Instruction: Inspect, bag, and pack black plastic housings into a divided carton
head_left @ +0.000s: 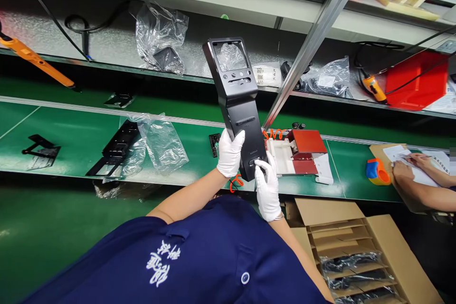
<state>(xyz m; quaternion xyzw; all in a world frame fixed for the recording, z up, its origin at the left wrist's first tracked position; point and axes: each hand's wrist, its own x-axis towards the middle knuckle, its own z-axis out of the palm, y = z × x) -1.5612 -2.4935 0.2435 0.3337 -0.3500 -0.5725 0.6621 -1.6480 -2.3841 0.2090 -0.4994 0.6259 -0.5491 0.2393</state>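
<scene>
A long black plastic housing (243,121) is held up in front of me, tilted, with a rectangular window opening at its upper end. My left hand (230,153), in a white glove, is wrapped round its left edge at the lower half. My gloved right hand (267,185) grips the lower right edge, a finger at the small slot near the bottom. Behind the housing, a red and white fixture (304,152) stands on the green bench (199,137). Another black housing part (119,145) lies at the left, partly on a clear plastic bag (164,145).
A cardboard box (333,213) with bagged black parts stands low right. An orange electric screwdriver (39,62) hangs left; another (374,89) lies by a red bin (416,80) on the shelf. A slanted metal post (309,50) rises ahead. Another person's hands (409,166) write at right.
</scene>
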